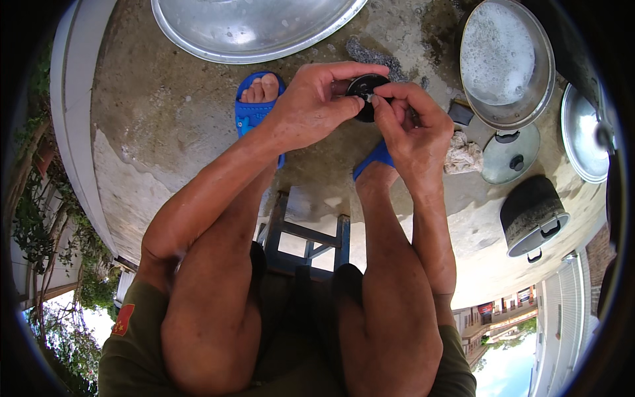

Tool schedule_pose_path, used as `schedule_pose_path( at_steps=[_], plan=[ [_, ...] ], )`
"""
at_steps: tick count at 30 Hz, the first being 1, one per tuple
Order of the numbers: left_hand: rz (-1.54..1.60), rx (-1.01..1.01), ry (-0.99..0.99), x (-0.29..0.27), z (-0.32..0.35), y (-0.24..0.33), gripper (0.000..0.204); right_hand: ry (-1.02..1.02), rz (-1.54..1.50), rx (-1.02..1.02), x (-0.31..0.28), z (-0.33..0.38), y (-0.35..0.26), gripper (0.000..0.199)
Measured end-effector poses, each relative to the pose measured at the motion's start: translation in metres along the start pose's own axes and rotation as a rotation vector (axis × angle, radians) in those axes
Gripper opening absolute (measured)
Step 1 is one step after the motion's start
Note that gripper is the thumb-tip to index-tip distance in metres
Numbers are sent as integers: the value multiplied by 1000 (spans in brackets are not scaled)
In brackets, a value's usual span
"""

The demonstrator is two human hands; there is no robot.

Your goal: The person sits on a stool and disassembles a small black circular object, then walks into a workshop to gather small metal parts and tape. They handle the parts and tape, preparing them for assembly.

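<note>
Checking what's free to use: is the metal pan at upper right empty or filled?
Not empty: the metal pan holds white suds across much of it. Their depth I cannot tell.

Both hands are brought together in front of the legs. The left forearm (pixel 208 185) is slanted inward across the left leg (pixel 211 317); the right forearm (pixel 431 225) is held straighter, beside the right leg (pixel 397 317). The left hand (pixel 307 102) is curved, its index finger stretched out; the right hand (pixel 420 122) is bent into a pinch.
</note>
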State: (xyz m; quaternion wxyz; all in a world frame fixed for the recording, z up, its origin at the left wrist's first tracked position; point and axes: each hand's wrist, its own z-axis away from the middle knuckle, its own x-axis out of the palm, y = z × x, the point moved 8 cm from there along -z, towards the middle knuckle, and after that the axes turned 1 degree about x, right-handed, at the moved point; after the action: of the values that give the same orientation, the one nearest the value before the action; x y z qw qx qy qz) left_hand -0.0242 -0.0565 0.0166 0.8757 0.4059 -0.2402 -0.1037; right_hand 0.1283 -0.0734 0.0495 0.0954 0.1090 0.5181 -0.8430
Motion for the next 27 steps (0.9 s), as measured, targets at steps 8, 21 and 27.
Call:
schedule_pose_path(
  at_steps=[8, 21, 27],
  plan=[
    [-1, -33, 5, -1, 2, -2, 55, -37, 236, -300, 3, 1, -26, 17],
    [19, -3, 25, -3, 0, -3, 45, -24, 306, -403, 5, 1, -36, 14],
    [-32, -92, 80, -7, 2, -1, 38, -12, 259, -398, 4, 1, -34, 14]
  ],
)
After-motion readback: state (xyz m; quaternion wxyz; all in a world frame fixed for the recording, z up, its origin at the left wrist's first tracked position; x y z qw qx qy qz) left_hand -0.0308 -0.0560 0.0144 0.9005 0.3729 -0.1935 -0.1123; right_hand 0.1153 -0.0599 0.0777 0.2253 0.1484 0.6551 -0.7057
